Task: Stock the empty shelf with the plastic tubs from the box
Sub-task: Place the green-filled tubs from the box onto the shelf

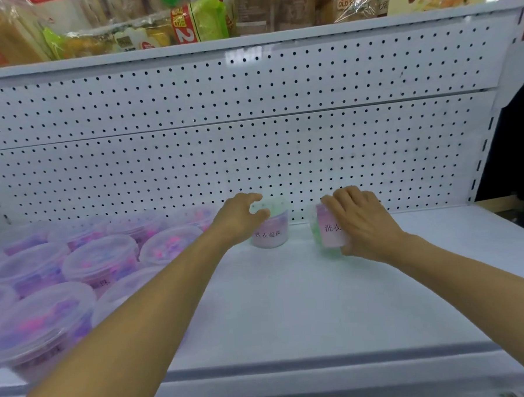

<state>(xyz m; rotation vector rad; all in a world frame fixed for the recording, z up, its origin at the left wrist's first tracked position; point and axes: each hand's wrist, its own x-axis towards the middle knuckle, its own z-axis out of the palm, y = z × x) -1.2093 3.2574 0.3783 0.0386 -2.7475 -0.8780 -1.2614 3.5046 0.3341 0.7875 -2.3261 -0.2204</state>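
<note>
Two clear plastic tubs with lilac labels and green contents are at the back of the white shelf [290, 303]. My left hand [240, 217] grips the left tub [271, 231] from its left side; that tub stands upright against the pegboard. My right hand [362, 220] holds the right tub [326, 231] from the right, and this tub is tilted to the left. Several more tubs [100, 264] with pink and purple contents stand in rows on the left part of the shelf.
A white pegboard back wall [251, 138] rises behind the shelf. The shelf above carries bagged bread and snacks [196, 19]. The shelf's front lip [324, 368] runs across the bottom. A dark shape [512, 142] stands beyond the right upright.
</note>
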